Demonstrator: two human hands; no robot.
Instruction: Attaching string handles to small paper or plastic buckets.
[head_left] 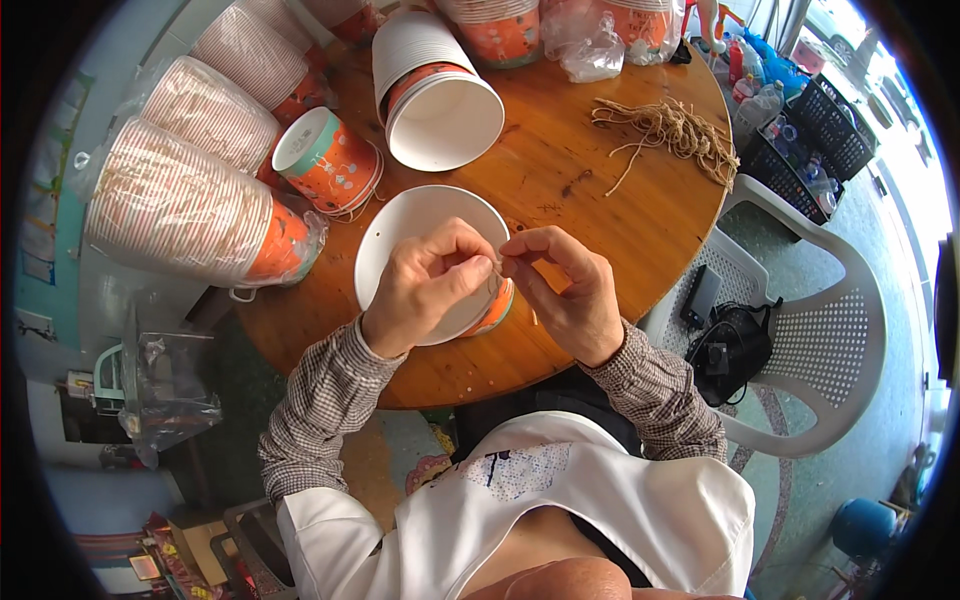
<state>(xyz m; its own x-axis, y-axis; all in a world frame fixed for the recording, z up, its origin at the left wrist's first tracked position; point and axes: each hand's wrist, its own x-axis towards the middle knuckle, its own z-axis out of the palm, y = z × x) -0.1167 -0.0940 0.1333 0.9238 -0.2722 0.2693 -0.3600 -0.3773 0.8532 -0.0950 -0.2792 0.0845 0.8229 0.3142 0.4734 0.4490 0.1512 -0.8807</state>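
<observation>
A large white-lined paper bucket (378,238) with an orange outside stands before me on the wooden table, its mouth facing up and toward me. Over its right rim, my left hand (425,287) and my right hand (572,293) meet, both with thumb and forefinger pinched. A thin strand of cord (497,268) shows between the fingertips, close to the bucket's rim. Its ends are hidden by my fingers. Small dark holes mark the bucket's wall near the rim. A loose bundle of tan cords (668,138) lies at the table's right side.
Stacked buckets (428,105) lie on their side behind the work. An orange bucket with a cord handle (330,160) stands left of them, next to plastic-wrapped stacks (180,205). A white plastic chair (820,340) at the right holds a black bag (735,350).
</observation>
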